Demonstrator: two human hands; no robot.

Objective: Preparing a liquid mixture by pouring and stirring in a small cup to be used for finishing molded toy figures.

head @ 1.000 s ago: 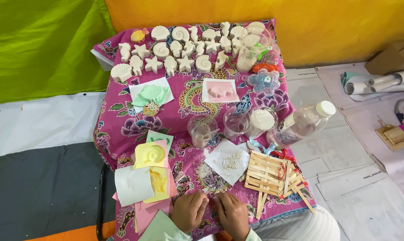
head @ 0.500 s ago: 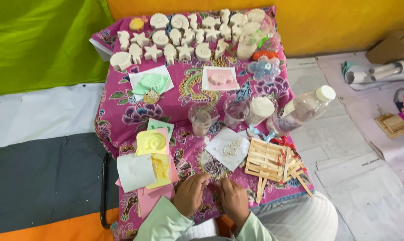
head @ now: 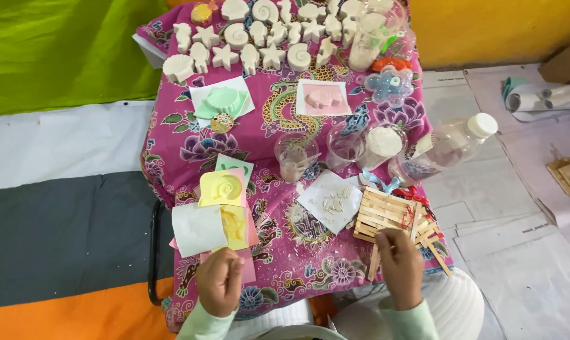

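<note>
My left hand (head: 221, 281) is curled into a loose fist over the pink floral cloth (head: 279, 252), just below a stack of coloured paper squares with a yellow shell mould (head: 222, 189) and a white sheet (head: 197, 228). My right hand (head: 398, 264) has its fingertips on the near edge of a raft of wooden sticks (head: 385, 211). A loose stick (head: 374, 263) lies beside that hand. Whether the fingers grip a stick is hidden.
White plaster shells and stars (head: 260, 38) line the far edge. Nearer are a green mould (head: 222, 101), a pink mould (head: 323, 99), clear plastic cups (head: 296, 156), a cup of white powder (head: 384, 143), a plastic bottle (head: 448, 148) and a paper with white crumbs (head: 331, 201).
My hands were together at the near edge and have moved apart. The left went toward the paper squares, the right onto the stick raft. The view has shifted closer.
</note>
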